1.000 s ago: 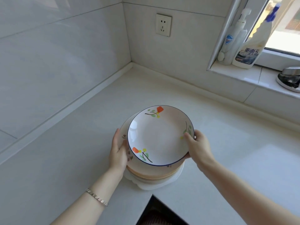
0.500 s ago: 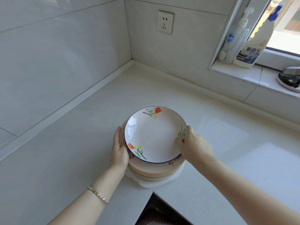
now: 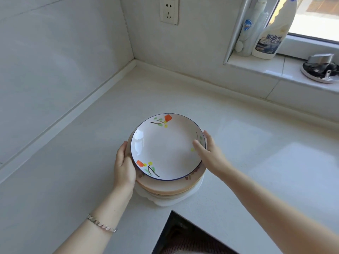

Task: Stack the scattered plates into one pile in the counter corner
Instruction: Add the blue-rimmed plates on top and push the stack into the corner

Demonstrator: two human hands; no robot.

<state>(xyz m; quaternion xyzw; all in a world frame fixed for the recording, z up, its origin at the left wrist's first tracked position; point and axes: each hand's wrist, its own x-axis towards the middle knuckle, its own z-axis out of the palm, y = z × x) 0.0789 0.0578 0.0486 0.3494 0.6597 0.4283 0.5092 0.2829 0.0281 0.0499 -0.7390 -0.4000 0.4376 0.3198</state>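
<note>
Several plates point(image 3: 167, 149), topmost floral, blue-rimmed

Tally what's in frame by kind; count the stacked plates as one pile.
plate pile: 1
hands: 2 (left hand, right hand)
bottles: 2
wall socket: 1
bracelet: 1
dish: 1
total: 8

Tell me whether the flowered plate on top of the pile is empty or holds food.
Empty. The flowered plate lies face up, its white well bare except for painted flowers near the rim.
</note>
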